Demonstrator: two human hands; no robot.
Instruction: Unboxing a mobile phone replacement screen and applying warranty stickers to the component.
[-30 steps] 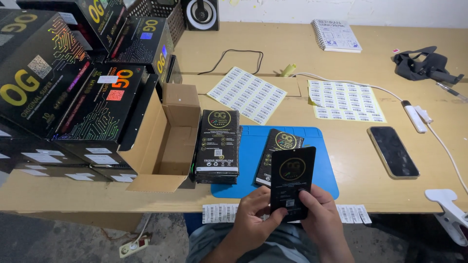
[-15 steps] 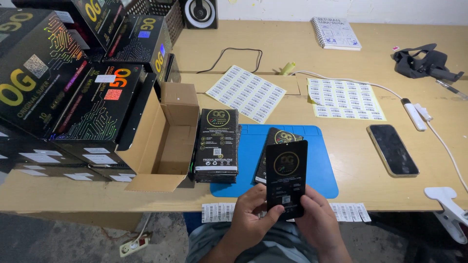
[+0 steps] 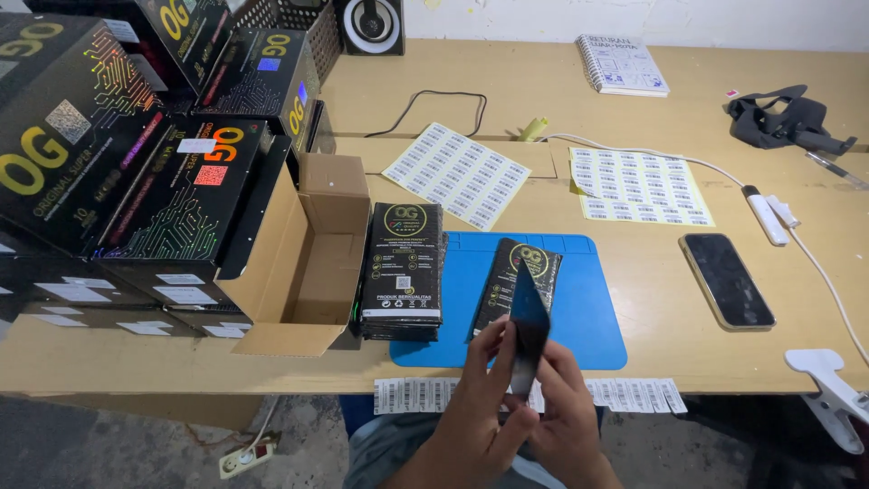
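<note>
Black and slim, the flat packet (image 3: 529, 328) now shows mostly its thin edge to the camera; half a second ago its broad printed face was turned up, so it has been rotated between the hands, which suggests its other side is being brought round. It is raised above the near edge of the blue mat (image 3: 593, 312), in front of another packet (image 3: 507, 276) that lies flat on the mat. The left hand (image 3: 471, 426) is clamped on the packet's lower left side, fingers reaching up along it. The right hand (image 3: 566, 421) is closed on its lower right edge from behind. Both hands meet under the packet, just nearer than the mat and over a strip of barcode labels (image 3: 434, 396) at the surface's front edge. Left of the mat stands a stack of similar packets (image 3: 404, 267), then an open cardboard box (image 3: 303, 263). Beyond the mat lie two label sheets (image 3: 457, 174), and to its right a dark phone (image 3: 727, 279).
</note>
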